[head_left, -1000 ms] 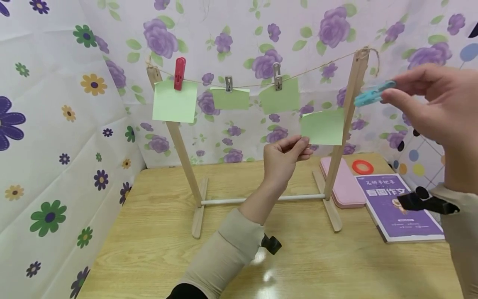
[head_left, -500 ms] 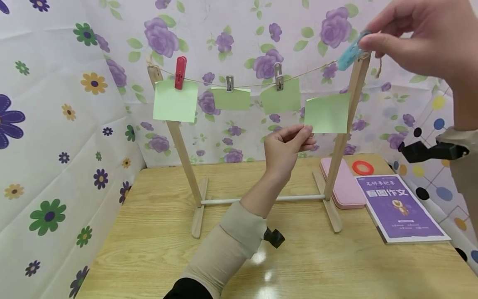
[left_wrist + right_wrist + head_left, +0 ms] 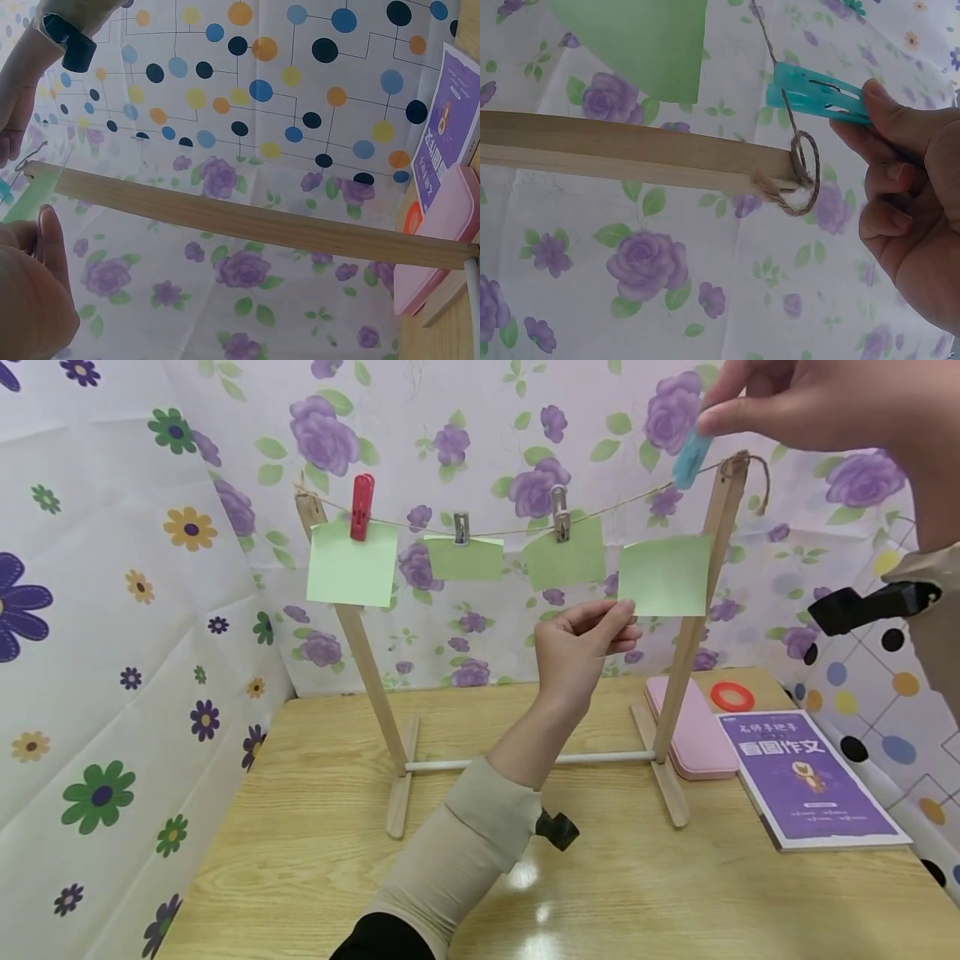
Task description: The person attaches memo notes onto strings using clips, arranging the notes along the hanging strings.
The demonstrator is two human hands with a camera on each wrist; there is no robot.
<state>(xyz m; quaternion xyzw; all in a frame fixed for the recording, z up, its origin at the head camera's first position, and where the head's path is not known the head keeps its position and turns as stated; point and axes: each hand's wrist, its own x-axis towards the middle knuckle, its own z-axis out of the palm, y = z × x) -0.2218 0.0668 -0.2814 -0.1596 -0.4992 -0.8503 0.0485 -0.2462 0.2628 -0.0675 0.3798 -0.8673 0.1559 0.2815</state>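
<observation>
My left hand (image 3: 573,652) pinches the lower left corner of a light green paper note (image 3: 663,575) between thumb and fingers. The note hangs below the twine (image 3: 626,504), in front of the right wooden post (image 3: 693,610). Up at the right, my right hand (image 3: 832,406) pinches the handle end of a blue clothespin (image 3: 690,458). In the right wrist view, the prongs of that clothespin (image 3: 817,94) overlap the twine (image 3: 790,109) close to the knot on the post. A gap separates the clothespin from the note's top edge.
On the twine, a red clothespin (image 3: 362,507) and two metal clips, one a silver clip (image 3: 560,514), hold other green notes. A white crossbar (image 3: 600,758) joins the stand's feet. Behind the right post lie a pink case (image 3: 697,735), a red ring (image 3: 732,697) and a purple book (image 3: 817,785).
My right hand has carried the blue clothespin up and left to the twine near the right post. My left hand has raised the note slightly, moving it a little right.
</observation>
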